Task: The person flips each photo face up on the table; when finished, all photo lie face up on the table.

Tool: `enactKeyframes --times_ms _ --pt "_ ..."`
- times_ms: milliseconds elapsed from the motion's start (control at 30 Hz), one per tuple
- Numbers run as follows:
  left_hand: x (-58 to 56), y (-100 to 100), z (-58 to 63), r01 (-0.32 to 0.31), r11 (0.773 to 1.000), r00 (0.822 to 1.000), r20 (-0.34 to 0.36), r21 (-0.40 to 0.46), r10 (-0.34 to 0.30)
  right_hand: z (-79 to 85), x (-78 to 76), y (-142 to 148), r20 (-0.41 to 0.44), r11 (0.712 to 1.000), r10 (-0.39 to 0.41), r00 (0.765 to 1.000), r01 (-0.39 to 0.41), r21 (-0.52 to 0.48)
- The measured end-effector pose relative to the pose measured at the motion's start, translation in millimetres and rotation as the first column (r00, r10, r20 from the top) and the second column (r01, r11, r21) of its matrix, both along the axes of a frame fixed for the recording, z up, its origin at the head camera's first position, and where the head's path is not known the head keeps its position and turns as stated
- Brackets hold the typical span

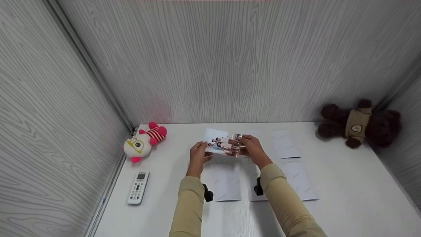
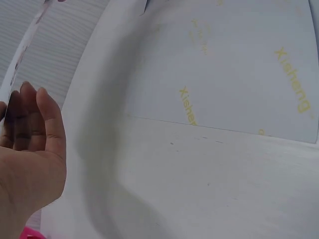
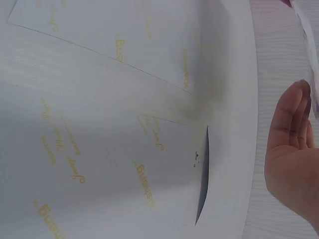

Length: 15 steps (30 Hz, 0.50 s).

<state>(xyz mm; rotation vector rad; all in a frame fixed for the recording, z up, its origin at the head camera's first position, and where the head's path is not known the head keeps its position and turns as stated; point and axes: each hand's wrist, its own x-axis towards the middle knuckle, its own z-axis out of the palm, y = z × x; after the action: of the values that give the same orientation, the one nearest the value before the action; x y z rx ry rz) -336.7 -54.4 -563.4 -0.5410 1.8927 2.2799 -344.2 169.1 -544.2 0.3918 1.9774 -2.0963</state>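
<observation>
Grey wood-grained walls (image 1: 210,59) enclose a white tabletop (image 1: 348,187). A brown teddy bear (image 1: 358,126) lies by its far right corner, a pink-and-white plush toy (image 1: 143,143) by its far left. Pale sheets (image 1: 227,182) lie around the middle; above, towards the far edge, the left hand (image 1: 198,156) and right hand (image 1: 256,149) pinch opposite ends of a photo (image 1: 222,143). A remote control (image 1: 138,188) rests near the left edge.
</observation>
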Motion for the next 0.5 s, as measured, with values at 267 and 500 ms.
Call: enactKeyframes --times_ms 267,500 --pt "1.5 -0.7 -2.6 0.003 1.0 1.0 -0.025 -0.001 -0.003 -2.1 0.7 -1.0 -0.014 1.0 0.003 1.0 -0.003 0.024" --pt "3.7 4.0 -6.5 0.039 0.997 0.999 -0.013 0.069 -0.038 -2.5 1.3 -3.7 -0.019 0.997 -0.074 0.997 0.074 -0.019"
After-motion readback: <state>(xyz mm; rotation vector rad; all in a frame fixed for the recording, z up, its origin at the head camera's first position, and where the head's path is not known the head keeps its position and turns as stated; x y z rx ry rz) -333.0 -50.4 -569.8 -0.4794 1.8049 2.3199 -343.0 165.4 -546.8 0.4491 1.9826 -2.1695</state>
